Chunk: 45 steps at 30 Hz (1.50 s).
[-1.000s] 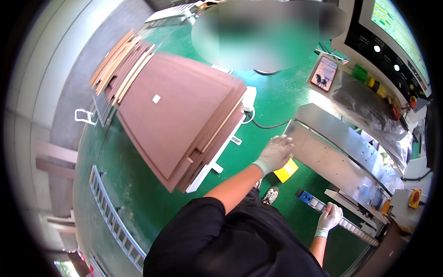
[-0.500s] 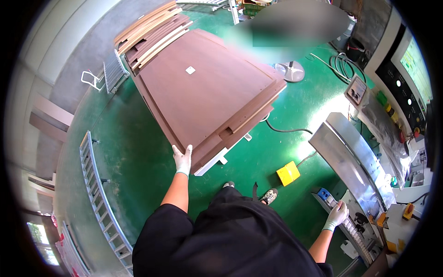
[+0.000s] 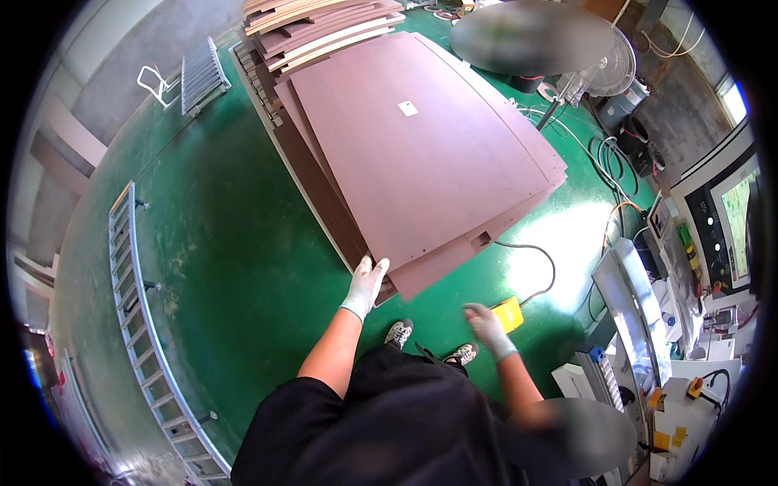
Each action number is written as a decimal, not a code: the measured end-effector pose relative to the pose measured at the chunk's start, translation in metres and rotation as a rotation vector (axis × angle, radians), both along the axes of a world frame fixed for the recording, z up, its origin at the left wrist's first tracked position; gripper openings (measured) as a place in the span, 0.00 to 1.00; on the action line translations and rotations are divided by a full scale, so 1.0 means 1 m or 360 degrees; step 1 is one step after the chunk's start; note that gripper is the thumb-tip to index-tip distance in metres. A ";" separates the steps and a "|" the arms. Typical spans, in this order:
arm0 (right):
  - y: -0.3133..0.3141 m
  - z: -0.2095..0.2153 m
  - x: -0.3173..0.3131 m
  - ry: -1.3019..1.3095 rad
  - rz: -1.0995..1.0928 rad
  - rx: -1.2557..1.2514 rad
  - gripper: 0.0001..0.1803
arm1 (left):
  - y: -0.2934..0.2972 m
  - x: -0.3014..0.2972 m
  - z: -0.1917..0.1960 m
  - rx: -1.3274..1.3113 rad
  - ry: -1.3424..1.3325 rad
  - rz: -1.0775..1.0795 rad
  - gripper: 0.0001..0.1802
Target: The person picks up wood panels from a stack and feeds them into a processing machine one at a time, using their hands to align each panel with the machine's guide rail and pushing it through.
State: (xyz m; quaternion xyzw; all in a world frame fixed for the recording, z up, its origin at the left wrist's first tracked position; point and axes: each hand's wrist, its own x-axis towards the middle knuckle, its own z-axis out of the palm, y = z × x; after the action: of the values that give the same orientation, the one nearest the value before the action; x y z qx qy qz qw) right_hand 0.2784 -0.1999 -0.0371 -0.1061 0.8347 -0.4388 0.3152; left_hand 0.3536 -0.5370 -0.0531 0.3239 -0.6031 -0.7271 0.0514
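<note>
A large reddish-brown panel (image 3: 438, 154), with a small white label on its face, lies on top of a stack of similar panels. It sits at an angle to the sheets below, whose dark edges (image 3: 328, 194) show along the left side. My left hand (image 3: 369, 282), in a pale glove, is closed on the panel's near left corner; some fingertips are hidden at the edge. My gloved right hand (image 3: 486, 328) is off the panel, in the air in front of the yellow foot pedal (image 3: 508, 314). Motion smears its fingers, and no held thing shows.
A roller conveyor section (image 3: 134, 324) runs along the left. Behind the panel are stacked brown strips (image 3: 324, 32) and a fan (image 3: 612, 69). At right stands a machine with a screen (image 3: 737, 219) and a bent metal guard (image 3: 628, 292). A black cable (image 3: 553, 271) curves over the green floor.
My right hand has left the machine at the right and come inward beside the foot pedal. My left hand stays at the panel's corner. The top panel now sits askew on the stack.
</note>
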 end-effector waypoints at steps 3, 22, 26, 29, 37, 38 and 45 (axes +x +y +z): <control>-0.061 0.017 0.031 -0.0106 0.0433 -0.0076 0.19 | -0.022 0.002 0.058 0.0423 -0.0431 -0.0309 0.25; -0.056 0.035 0.082 -0.1267 -0.1013 -0.1174 0.27 | 0.014 0.062 0.010 -0.0685 -0.0399 -0.0746 0.35; 0.005 0.063 0.086 -0.1013 -0.1091 -0.1194 0.28 | -0.052 0.010 0.017 -0.0341 -0.0050 0.0232 0.36; 0.058 0.088 0.103 -0.0792 -0.1254 -0.1112 0.29 | -0.114 -0.023 0.025 -0.0263 0.0035 0.0345 0.36; 0.172 0.057 0.194 -0.0498 -0.1897 -0.0850 0.23 | -0.205 -0.041 0.006 -0.0439 0.0091 0.0221 0.40; 0.178 0.058 0.204 -0.0510 -0.1953 -0.0879 0.23 | -0.201 -0.040 0.009 -0.0436 0.0109 0.0219 0.39; 0.203 0.061 0.247 -0.0250 -0.2037 -0.0440 0.25 | -0.240 -0.055 -0.003 -0.0088 0.0216 -0.0187 0.36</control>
State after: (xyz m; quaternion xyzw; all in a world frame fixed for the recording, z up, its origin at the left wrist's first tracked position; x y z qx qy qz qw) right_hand 0.5251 0.0034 0.0242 0.4040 0.6435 -0.6492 0.0355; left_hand 0.2987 -0.7772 -0.0563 0.2363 -0.6361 -0.7322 0.0584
